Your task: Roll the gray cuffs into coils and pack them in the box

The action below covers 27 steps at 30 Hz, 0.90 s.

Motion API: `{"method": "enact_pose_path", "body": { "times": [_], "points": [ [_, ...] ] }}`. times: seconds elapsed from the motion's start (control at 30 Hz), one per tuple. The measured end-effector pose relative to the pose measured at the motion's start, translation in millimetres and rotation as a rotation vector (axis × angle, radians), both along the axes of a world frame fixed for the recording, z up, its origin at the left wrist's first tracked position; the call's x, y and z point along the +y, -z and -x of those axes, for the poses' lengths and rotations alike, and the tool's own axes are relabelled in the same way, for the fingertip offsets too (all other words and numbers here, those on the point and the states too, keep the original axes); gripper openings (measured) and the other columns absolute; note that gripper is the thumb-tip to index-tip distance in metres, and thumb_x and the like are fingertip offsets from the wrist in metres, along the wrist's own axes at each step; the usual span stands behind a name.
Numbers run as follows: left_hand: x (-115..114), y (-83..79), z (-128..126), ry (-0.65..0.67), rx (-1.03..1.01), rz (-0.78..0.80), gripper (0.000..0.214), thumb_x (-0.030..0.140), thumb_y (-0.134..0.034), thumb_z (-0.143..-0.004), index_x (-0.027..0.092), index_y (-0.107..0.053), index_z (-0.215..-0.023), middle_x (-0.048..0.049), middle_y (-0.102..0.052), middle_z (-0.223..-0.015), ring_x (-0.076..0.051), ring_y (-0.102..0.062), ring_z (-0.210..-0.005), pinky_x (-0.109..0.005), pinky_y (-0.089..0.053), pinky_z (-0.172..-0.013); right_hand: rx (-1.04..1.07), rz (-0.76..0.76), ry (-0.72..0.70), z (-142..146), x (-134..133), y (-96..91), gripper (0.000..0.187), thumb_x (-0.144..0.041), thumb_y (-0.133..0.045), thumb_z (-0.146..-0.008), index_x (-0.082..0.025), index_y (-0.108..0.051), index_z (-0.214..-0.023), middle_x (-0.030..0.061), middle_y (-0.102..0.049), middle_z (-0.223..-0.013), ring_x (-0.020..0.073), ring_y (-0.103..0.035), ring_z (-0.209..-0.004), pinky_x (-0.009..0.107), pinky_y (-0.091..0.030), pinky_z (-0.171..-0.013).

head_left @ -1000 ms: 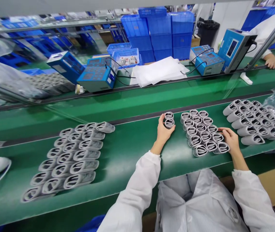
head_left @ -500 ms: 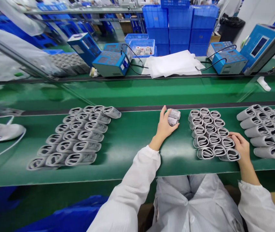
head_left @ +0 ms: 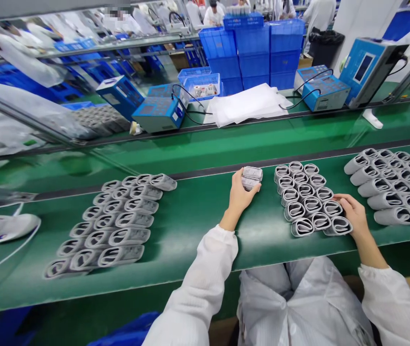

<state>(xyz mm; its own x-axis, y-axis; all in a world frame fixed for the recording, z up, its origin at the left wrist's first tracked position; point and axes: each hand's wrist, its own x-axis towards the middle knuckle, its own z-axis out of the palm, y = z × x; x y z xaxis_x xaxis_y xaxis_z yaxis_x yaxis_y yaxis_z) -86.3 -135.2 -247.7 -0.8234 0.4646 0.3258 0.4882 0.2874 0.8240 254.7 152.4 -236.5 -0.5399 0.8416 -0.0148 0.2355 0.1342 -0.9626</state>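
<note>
Grey rolls (head_left: 252, 174), a pair, sit clasped in your left hand (head_left: 240, 196); the middle block (head_left: 304, 191) stands unlifted, your right hand (head_left: 355, 215) touching it, grip unclear.

Two rolled grey pieces (head_left: 252, 178) are lying tilted near a packed block (head_left: 313, 205) of others.
They are pressing together in the left hand (head_left: 240, 194); the block is resting on the bench (head_left: 197, 230), coiled ends showing, against the right hand (head_left: 354, 214).
</note>
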Motion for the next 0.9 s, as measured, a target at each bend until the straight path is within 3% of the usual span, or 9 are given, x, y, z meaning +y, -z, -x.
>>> {"method": "enact_pose_path", "body": {
  "times": [0.1,0.2,0.33,0.53,0.73,0.9],
  "points": [
    [-1.3,-1.4,0.1,-0.074,0.091,0.014,0.070,0.038,-0.075,-0.096,0.017,-0.057,-0.160,-0.0220,-0.056,-0.150,-0.040,-0.059,-0.147,-0.061,-0.049,-0.128,-0.005,0.015,-0.009,-0.3,0.4,0.0,0.032,-0.053,-0.073,-0.092,-0.026,-0.086,-0.104,0.0079,-0.088,-0.106,0.0309,-0.078,-0.101,0.043,-0.060,-0.094],
    [-2.2,-5.4,-0.5,-0.023,0.146,0.055,0.062,0.030,-0.073,-0.093,0.022,-0.065,-0.154,-0.0204,-0.049,-0.163,-0.040,-0.052,-0.154,-0.062,-0.042,-0.132,-0.005,0.016,-0.010,-0.7,1.3,1.5,0.032,-0.053,-0.073,-0.093,-0.026,-0.086,-0.104,0.0075,-0.088,-0.105,0.0308,-0.079,-0.102,0.043,-0.060,-0.095],
    [-1.5,-14.4,-6.8,0.028,0.128,0.197,0.044,0.032,-0.067,-0.099,0.028,-0.076,-0.142,-0.0159,-0.063,-0.150,-0.040,-0.059,-0.144,-0.066,-0.043,-0.125,-0.022,0.006,-0.009,0.2,1.6,2.7,0.031,-0.054,-0.073,-0.094,-0.026,-0.085,-0.104,0.0069,-0.087,-0.104,0.0302,-0.078,-0.100,0.042,-0.060,-0.094],
    [0.2,-19.7,-11.7,-0.068,0.118,0.253,0.049,0.037,-0.075,-0.095,0.028,-0.076,-0.143,-0.0165,-0.064,-0.141,-0.042,-0.060,-0.136,-0.066,-0.047,-0.119,-0.037,-0.002,-0.010,0.5,0.7,0.9,0.032,-0.055,-0.073,-0.096,-0.026,-0.085,-0.103,0.0067,-0.087,-0.104,0.0301,-0.078,-0.101,0.041,-0.059,-0.094],
    [-0.1,-14.2,-5.1,-0.113,-0.058,0.110,0.063,0.044,-0.078,-0.096,0.025,-0.068,-0.156,-0.0137,-0.058,-0.132,-0.034,-0.069,-0.124,-0.053,-0.056,-0.118,-0.069,0.007,0.002,0.7,0.7,-0.4,0.033,-0.057,-0.073,-0.095,-0.026,-0.085,-0.102,0.0070,-0.087,-0.103,0.0305,-0.077,-0.100,0.042,-0.058,-0.092],
    [-0.4,-12.1,-3.8,-0.049,-0.061,0.111,0.053,0.042,-0.062,-0.107,0.026,-0.067,-0.157,-0.0152,-0.064,-0.146,-0.035,-0.069,-0.135,-0.053,-0.052,-0.124,-0.067,0.000,0.002,0.3,0.8,-1.1,0.033,-0.058,-0.073,-0.094,-0.027,-0.084,-0.100,0.0071,-0.087,-0.104,0.0313,-0.078,-0.103,0.042,-0.058,-0.096]
  ]
}}
